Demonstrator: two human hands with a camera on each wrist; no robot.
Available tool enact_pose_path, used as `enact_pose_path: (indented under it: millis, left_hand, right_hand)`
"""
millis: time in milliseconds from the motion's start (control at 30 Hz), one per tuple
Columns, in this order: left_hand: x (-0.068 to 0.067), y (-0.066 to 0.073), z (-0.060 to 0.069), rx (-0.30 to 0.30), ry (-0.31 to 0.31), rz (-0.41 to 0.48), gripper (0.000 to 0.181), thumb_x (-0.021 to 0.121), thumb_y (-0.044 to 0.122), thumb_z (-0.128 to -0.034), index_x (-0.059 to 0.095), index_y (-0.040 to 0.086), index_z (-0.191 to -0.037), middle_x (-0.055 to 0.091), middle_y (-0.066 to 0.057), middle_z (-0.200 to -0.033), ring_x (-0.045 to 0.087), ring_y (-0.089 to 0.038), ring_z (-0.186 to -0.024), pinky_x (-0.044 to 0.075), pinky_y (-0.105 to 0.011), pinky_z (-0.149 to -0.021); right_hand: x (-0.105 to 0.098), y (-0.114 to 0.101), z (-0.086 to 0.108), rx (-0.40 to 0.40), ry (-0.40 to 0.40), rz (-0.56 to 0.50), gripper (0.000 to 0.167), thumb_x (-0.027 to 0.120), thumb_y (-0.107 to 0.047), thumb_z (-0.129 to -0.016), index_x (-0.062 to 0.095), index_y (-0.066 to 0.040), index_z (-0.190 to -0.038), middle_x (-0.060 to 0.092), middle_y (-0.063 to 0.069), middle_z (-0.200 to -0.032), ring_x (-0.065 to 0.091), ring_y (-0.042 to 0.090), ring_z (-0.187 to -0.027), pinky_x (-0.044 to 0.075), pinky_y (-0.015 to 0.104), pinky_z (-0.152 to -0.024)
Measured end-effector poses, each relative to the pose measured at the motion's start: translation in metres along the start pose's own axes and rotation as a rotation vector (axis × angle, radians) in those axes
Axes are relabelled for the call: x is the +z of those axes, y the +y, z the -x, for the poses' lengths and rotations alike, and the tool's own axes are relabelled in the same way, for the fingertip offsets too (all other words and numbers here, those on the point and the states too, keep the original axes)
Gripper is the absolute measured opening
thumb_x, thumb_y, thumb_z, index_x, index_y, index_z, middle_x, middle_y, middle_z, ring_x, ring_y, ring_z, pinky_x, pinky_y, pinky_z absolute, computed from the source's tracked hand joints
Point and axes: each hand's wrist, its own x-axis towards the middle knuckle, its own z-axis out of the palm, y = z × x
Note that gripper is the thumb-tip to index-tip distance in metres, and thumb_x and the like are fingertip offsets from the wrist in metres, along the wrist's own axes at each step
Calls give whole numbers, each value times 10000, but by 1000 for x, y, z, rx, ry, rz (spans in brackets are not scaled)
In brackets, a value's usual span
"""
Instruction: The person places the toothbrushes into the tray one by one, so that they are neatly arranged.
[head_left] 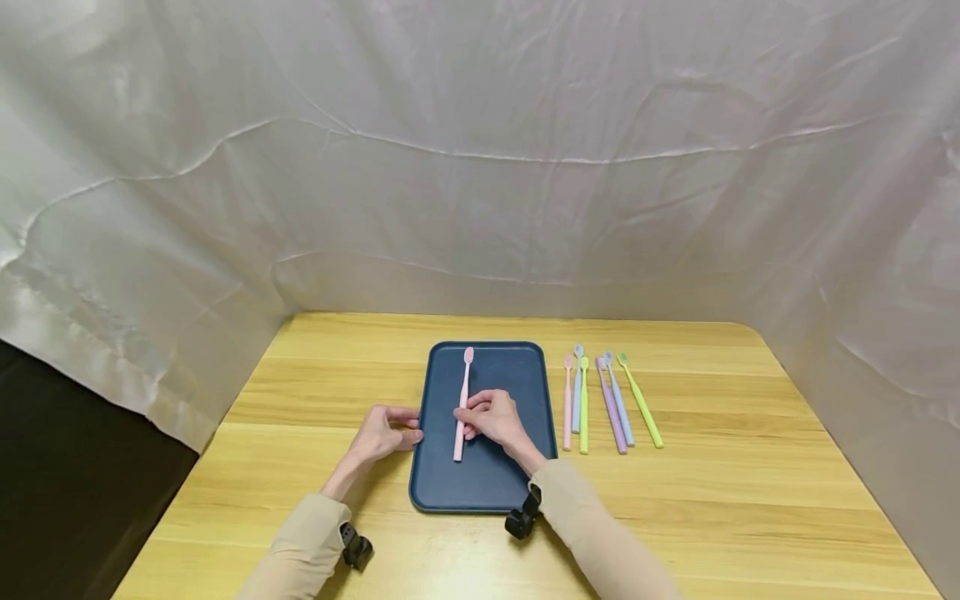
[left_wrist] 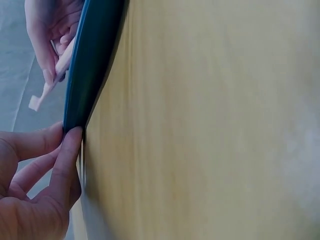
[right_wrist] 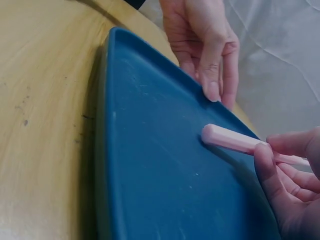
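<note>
A pink toothbrush (head_left: 461, 417) is pinched between the thumb and fingers of my right hand (head_left: 492, 417), over the left half of a dark blue tray (head_left: 480, 487). Its head points to the far edge of the tray, its handle end toward me. In the right wrist view the handle (right_wrist: 232, 140) appears just above the tray surface, with a shadow below. My left hand (head_left: 385, 433) grips the tray's left rim; the left wrist view shows thumb and fingers (left_wrist: 65, 165) pinching that edge.
Right of the tray, several toothbrushes lie on the wooden table (head_left: 735, 467): a pink one (head_left: 567, 408), a light green one (head_left: 584, 417), a purple one (head_left: 612, 408), blue ones and another green one (head_left: 642, 404). A pale curtain (head_left: 525, 208) hangs behind the table.
</note>
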Motion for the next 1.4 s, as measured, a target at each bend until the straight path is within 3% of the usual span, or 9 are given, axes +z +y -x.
enact_pose_path:
  millis: [133,500,700,1067,1400]
  left_hand:
    - [0,0,0,4,-17,32,408,706,-102,-835,618,-178,-1226,699,-296,-1035,695,-155,-803,669,-315,-763]
    - [4,3,0,0,-26,40,425,715,-88,-833,618,-165,-1239,694,-316,-1061,698,-169,-822,668,-306,-762]
    - [5,4,1,-5,-25,31,413,711,-94,-835,624,-162,-1233,695,-307,-1063,698,-172,-822,669,-312,-769]
    - [5,4,0,10,-22,4,409,713,-87,-837,632,-152,-1232,702,-306,-1065,698,-187,-858,665,-290,-767]
    - [6,4,1,4,-31,17,409,717,-82,-844,626,-157,-1236,696,-303,-1063,690,-166,-825,668,-310,-767]
  right_hand:
    - [6,0,-2,-2,16,38,187,766,-75,-865,669,66,-941,727,157,-720,626,64,-483,631,291,-510]
    - [14,2,-6,-25,48,179,144,776,-92,-849,710,27,-895,719,94,-667,629,58,-456,608,263,-463]
    - [17,3,-4,-52,72,230,177,791,-115,-846,706,7,-942,714,64,-663,626,49,-443,596,260,-449]
    - [13,2,2,-77,34,254,303,781,-164,-871,702,28,-1092,729,71,-700,645,67,-469,601,268,-463]
    - [17,5,3,-93,34,281,298,776,-135,-870,713,40,-1102,731,65,-695,653,53,-475,604,247,-482]
